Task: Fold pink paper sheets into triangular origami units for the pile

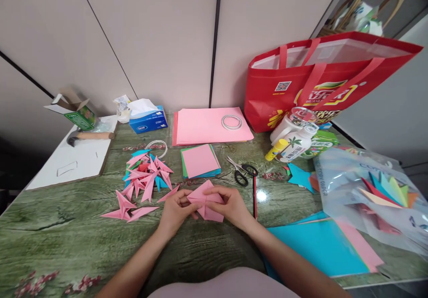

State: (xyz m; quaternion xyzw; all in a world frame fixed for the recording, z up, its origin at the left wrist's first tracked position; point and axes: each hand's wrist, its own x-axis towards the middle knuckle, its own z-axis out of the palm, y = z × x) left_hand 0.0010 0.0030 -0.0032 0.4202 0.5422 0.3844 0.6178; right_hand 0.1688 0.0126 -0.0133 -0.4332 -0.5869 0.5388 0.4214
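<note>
A partly folded sheet of pink origami paper [206, 200] is held between my two hands above the table, its creases meeting near the middle. My left hand [179, 209] pinches its left side, thumb on the face of the paper. On the other side, my right hand [230, 204] grips the right edge with thumb and fingers. Left of my hands lies a pile of folded pointed paper pieces [147, 175], mostly pink with some blue. Just beyond the paper sits a stack of small square sheets [200, 161], pink on top. Black-handled scissors [241, 171] rest to the right.
Large pink sheets [203, 126] carry a tape ring [231, 122] at the back, beside a blue tissue box [148, 119]. A hammer [90, 136] lies on a white board [83, 159]. At right stand a red bag [267, 88], a glue stick [277, 149], and a plastic bag [347, 191].
</note>
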